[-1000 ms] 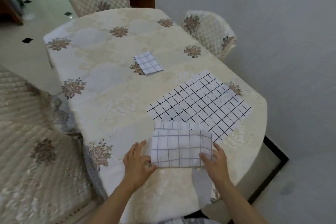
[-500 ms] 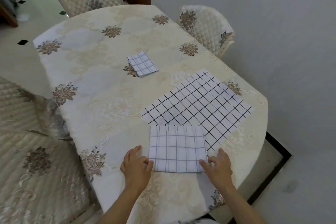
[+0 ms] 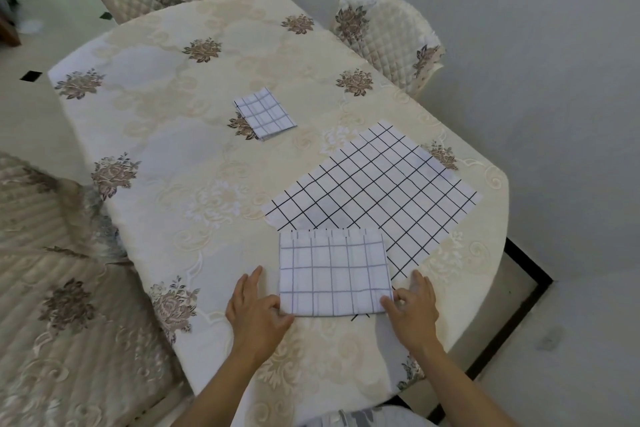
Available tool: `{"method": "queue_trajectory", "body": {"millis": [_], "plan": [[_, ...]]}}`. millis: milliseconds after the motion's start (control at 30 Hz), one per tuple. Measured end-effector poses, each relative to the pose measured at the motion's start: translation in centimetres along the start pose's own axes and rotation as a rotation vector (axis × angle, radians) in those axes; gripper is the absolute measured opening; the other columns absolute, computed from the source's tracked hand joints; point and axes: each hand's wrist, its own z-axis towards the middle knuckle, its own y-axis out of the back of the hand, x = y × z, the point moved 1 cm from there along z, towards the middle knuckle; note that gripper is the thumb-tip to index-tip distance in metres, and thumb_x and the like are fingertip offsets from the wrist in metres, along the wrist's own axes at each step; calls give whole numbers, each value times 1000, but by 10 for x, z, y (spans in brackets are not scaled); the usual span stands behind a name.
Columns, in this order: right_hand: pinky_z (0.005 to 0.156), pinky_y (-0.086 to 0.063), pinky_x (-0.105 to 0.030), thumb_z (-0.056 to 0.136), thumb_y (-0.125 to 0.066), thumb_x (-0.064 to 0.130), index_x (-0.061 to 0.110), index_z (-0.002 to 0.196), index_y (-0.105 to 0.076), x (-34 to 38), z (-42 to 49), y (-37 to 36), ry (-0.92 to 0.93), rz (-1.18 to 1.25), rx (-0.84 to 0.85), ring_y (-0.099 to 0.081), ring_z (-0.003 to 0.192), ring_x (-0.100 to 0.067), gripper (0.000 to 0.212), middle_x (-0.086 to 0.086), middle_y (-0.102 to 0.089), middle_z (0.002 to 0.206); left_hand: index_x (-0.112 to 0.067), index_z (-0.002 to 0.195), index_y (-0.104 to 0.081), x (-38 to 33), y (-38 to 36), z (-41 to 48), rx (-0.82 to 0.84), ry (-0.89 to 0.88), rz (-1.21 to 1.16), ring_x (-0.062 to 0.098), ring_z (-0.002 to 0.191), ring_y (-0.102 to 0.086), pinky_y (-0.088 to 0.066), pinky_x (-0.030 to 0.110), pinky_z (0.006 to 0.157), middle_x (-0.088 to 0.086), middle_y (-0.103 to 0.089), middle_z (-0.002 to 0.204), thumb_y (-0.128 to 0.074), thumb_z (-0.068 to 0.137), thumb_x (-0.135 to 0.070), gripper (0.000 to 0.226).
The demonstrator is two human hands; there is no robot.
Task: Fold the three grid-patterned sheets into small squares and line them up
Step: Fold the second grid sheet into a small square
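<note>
STEP: halve half-folded sheet (image 3: 334, 274) | GRIP: pinched at 7 o'clock corner with left hand (image 3: 258, 315), 5 o'clock with right hand (image 3: 414, 308) | METHOD: match edges, crease flat.

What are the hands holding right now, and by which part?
The partly folded sheet: the left hand pinches its near left corner, the right hand its near right corner.

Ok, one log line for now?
half-folded sheet: near edge, overlapping flat sheet | left hand: holds its near-left corner | right hand: holds near-right corner | folded square: farther off
</note>
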Motion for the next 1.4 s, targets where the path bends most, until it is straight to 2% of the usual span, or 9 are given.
{"method": "queue_trajectory", "body": {"millis": [100, 233, 333, 400, 500, 733, 1033, 1233, 1400], "plan": [[111, -19, -43, 86, -71, 31, 31, 57, -47, 1, -1, 1, -21, 17, -4, -11, 147, -29, 37, -13, -22, 159, -28, 59, -60, 1, 2, -1, -13, -23, -46, 17, 148, 1, -6, 43, 112, -9, -16, 161, -67, 79, -45, 27], [112, -17, -44, 85, -70, 41, 22, 65, -58, 0, -2, 2, -22, 12, 4, -7, 148, -26, 30, -10, -19, 160, -33, 55, -51, -2, 6, -3, -1, -12, -90, 16, 147, 0, -6, 42, 112, -10, -18, 160, -50, 74, -51, 25], [114, -14, -46, 76, -75, 50, 27, 66, -61, -1, -3, 4, 1, -37, 70, 0, 149, -23, 28, -7, -13, 162, -32, 57, -53, -2, 6, -2, -14, -5, -95, 17, 147, -3, -8, 43, 112, -10, -21, 160, -57, 81, -48, 29], [115, -12, -44, 74, -78, 48, 29, 69, -61, -6, -5, 5, 29, -77, 110, 3, 149, -25, 25, -6, -9, 162, -27, 59, -58, -2, 5, 0, -35, 11, -116, 17, 147, -5, -8, 44, 113, -10, -23, 159, -66, 87, -37, 30], [115, -9, -41, 78, -76, 42, 29, 77, -65, -13, -5, 4, 44, -104, 131, 5, 149, -25, 17, -5, -4, 163, -25, 60, -60, -2, 6, 0, -61, 34, -142, 15, 146, -7, -8, 42, 112, -12, -26, 157, -66, 88, -31, 29], [116, -6, -41, 84, -71, 43, 45, 64, -49, -6, 0, 5, 25, -58, 141, 9, 149, -22, 29, -4, -4, 163, -22, 60, -61, 0, 8, 1, -68, 50, -164, 14, 145, -8, -10, 43, 111, -12, -28, 156, -65, 88, -29, 29], [115, -10, -44, 86, -70, 40, 41, 64, -53, -2, -3, 6, 17, -95, 109, 5, 149, -24, 28, -3, -9, 162, -27, 61, -65, -2, 9, 4, -102, 46, -55, 21, 143, -17, -20, 48, 108, -7, -34, 153, -67, 86, -33, 25], [114, -11, -44, 85, -71, 39, 31, 69, -63, -2, 0, 2, -9, -121, 74, 3, 148, -23, 19, -2, -10, 162, -25, 62, -64, 1, 5, 4, -137, 1, 35, 25, 140, -24, -25, 49, 106, -2, -39, 150, -68, 86, -32, 25], [114, -15, -44, 80, -74, 38, 30, 70, -61, -3, 2, -1, -22, -171, 46, -3, 149, -24, 19, -4, -15, 161, -25, 64, -60, 2, 4, 5, -131, -10, 81, 25, 137, -28, -30, 48, 103, 0, -42, 148, -71, 81, -31, 21]]}}
